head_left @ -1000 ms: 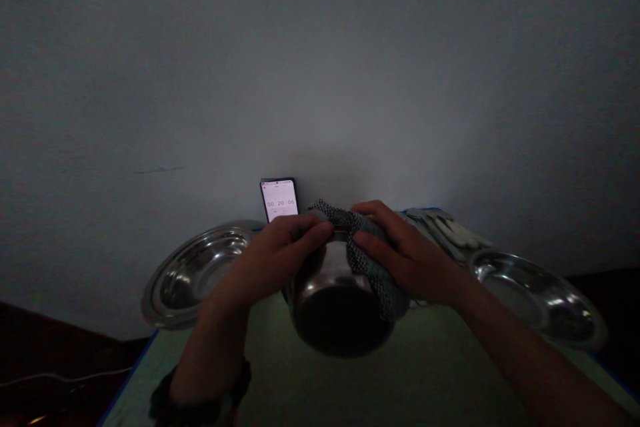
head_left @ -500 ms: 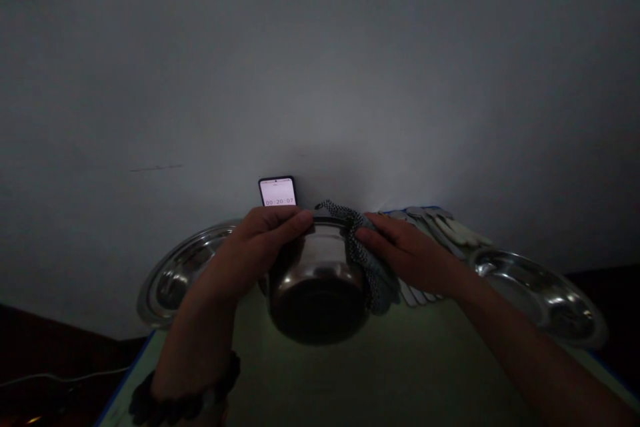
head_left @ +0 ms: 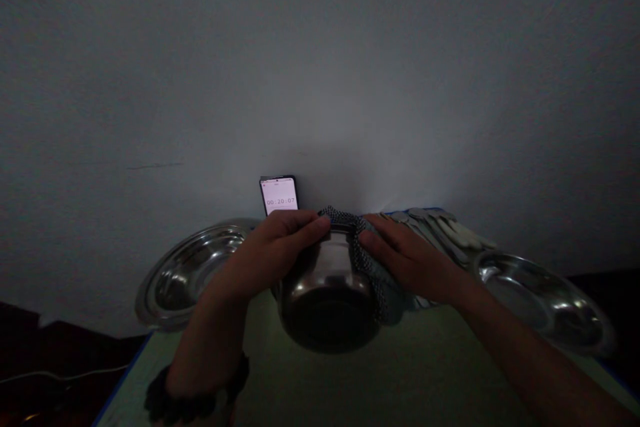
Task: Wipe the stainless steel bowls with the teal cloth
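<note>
A shiny metal pot (head_left: 330,273) is tilted above the table, its dark base turned toward me. My left hand (head_left: 280,243) grips its rim at the upper left, thumb on the outside and fingers behind. On the other side my right hand (head_left: 405,250) presses a grey checked cloth (head_left: 383,287) against the pot's wall, with its fingers closed over the cloth. Part of the cloth runs along the rim between the two hands. The inside of the pot is hidden from me.
A wide metal basin (head_left: 165,287) stands at the left, another metal basin (head_left: 545,307) at the right. Several pieces of cutlery (head_left: 440,230) lie behind my right hand. A lit phone (head_left: 279,195) showing a timer leans on the wall (head_left: 320,67). The table (head_left: 320,387) is greenish.
The pot and both hands have shifted slightly right and down. My left thumb has slid right along the rim, closer to the cloth.
</note>
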Demonstrator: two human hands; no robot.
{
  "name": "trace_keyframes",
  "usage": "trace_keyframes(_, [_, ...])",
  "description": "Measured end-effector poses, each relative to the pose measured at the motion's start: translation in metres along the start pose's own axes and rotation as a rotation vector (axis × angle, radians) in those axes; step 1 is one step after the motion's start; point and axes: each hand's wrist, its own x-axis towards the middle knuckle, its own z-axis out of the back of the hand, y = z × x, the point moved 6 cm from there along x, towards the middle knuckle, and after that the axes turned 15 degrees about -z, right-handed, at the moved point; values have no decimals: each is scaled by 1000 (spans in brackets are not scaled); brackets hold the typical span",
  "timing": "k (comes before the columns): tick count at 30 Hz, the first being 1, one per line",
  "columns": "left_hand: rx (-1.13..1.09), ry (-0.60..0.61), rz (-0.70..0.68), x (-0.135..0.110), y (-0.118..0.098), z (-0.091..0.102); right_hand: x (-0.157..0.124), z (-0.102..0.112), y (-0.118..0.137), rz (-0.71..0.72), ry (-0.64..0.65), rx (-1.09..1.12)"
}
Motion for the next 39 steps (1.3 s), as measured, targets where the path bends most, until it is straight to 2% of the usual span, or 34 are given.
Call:
trace_keyframes(4, [2, 23, -17, 2, -1, -2, -1, 2, 3, 18, -51, 37])
trace_keyframes(9, [104, 27, 2, 1, 2, -1, 0, 3, 4, 43, -19, -43])
trace_keyframes(11, [86, -11, -1, 2, 3, 1, 1, 5, 2, 32, -20, -44])
trace_keyframes(13, [27, -116, -14, 4, 4, 5, 2, 8, 0, 21, -60, 17])
trace_keyframes(17, [-145, -446, -82, 7, 9, 19, 6, 17, -10, -44, -251, 341])
trace_keyframes(19, [-170, -491, -113, 8, 10, 21, 7, 19, -14, -79, -313, 450])
trace_keyframes(21, [-114, -423, -119, 6, 7, 20, 7, 21, -12, -78, -292, 446])
trace_keyframes(22, [-66, -343, -109, 5, 4, 18, 6, 21, -9, -63, -251, 401])
trace_keyframes(26, [161, 148, -69, -5, -6, -7, -4, 15, 10, 26, -28, 31])
trace_keyframes(27, [222, 220, -86, -6, -9, -12, -6, 13, 14, 47, 1, -52])
trace_keyframes(29, [292, 247, -139, -7, -16, -16, -10, 9, 19, 71, -1, -124])
trace_keyframes(32, [209, 166, -158, -4, -19, -14, -12, 5, 21, 76, -66, -18])
trace_keyframes(34, [87, 58, -139, -2, -18, -7, -11, 4, 21, 69, -130, 104])
trace_keyframes(36, [-28, -144, -134, -1, -14, 5, -12, 7, 18, 49, -266, 227])
trace_keyframes(39, [-181, -574, -196, -3, -10, 25, -17, 11, 11, -8, -519, 371])
